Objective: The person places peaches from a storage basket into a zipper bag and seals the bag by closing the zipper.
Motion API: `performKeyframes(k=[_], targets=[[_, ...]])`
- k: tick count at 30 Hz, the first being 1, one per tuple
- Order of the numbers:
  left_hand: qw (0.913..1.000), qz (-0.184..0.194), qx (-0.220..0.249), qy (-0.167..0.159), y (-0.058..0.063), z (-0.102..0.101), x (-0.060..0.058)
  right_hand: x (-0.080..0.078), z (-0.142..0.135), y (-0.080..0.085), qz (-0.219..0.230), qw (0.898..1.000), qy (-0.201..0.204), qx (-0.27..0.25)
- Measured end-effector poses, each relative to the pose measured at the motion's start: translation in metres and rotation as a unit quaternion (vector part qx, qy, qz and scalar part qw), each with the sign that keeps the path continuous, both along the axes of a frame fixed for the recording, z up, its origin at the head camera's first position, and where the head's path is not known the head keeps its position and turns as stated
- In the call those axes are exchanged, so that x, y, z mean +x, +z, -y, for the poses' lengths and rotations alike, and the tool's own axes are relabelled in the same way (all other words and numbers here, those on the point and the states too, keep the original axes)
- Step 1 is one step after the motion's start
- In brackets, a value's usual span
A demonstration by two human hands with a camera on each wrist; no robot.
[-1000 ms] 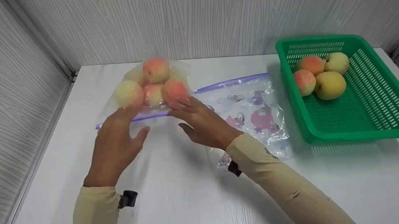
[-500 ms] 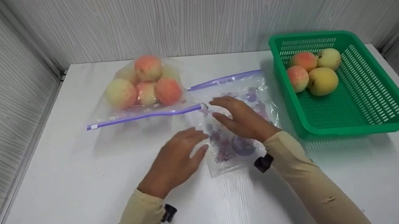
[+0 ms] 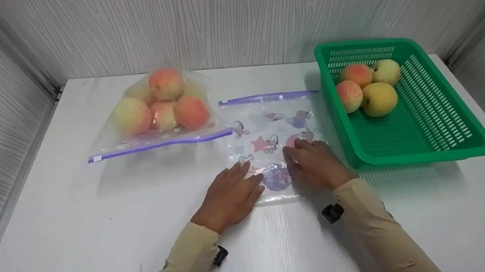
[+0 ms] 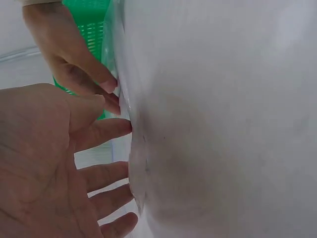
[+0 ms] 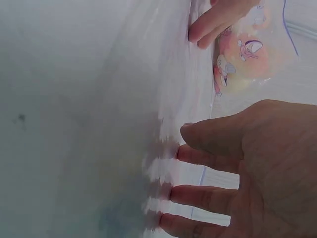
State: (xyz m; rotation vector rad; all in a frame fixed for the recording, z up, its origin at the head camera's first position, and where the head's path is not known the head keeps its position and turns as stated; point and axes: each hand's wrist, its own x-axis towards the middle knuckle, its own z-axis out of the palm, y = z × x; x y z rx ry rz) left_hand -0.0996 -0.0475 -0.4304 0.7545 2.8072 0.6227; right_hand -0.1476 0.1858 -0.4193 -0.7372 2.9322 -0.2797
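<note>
A clear zip bag (image 3: 264, 121) printed with pink and purple cartoon figures lies flat, its purple slider edge at the far side. My left hand (image 3: 229, 197) rests its fingertips on the bag's near left part. On the near right part, the fingertips of my right hand (image 3: 317, 163) touch the plastic. Both wrist views show the fingers spread and fairly straight, with tips down on the surface; nothing is gripped. To the left stands a second zip bag (image 3: 160, 145), filled with several peaches (image 3: 191, 112), its purple zip edge facing me.
A green plastic basket (image 3: 421, 158) stands at the right, close to the flat bag. Several fruits, among them a yellow one (image 3: 379, 98), sit in its left part. Grey wood-grain panels (image 3: 188, 20) border the white table (image 3: 71, 236) at the back and sides.
Both hands have left the peach-filled bag, moved right and come down onto the flat bag. That bag now lies smoother and straighter than before.
</note>
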Motion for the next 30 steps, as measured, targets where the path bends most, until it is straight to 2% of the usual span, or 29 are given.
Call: performKeyframes(k=[5,7,9,12,16,19,23,26,30], targets=[[0.9986,-0.039,0.015,0.032,0.002,0.0,-0.004,0.009,0.005,0.002,-0.021,1.0,0.003,0.009],[0.9972,-0.063,0.021,0.034,0.001,-0.002,-0.003,0.013,0.008,0.002,-0.024,1.0,0.004,0.0],[0.9969,-0.068,0.02,0.035,-0.001,-0.004,-0.001,0.016,0.011,0.002,-0.015,1.0,-0.001,-0.009],[0.9971,-0.063,0.014,0.042,-0.004,-0.005,0.0,0.019,0.013,-0.001,-0.032,0.999,0.012,-0.03],[0.9978,-0.03,0.011,0.058,-0.006,-0.001,-0.003,0.022,0.012,-0.006,-0.052,0.996,0.04,-0.061],[0.9974,-0.019,0.011,0.069,-0.005,0.001,-0.005,0.026,0.011,-0.007,-0.026,0.996,0.037,-0.075],[0.9964,-0.04,0.001,0.074,-0.003,0.0,-0.008,0.03,0.012,-0.002,0.002,0.997,0.022,-0.072],[0.9966,-0.056,-0.006,0.059,-0.003,-0.003,-0.008,0.033,0.015,0.001,0.008,0.998,0.011,-0.057],[0.9976,-0.048,-0.023,0.044,-0.005,-0.005,-0.006,0.039,0.021,0.001,0.002,0.999,0.007,-0.039]])
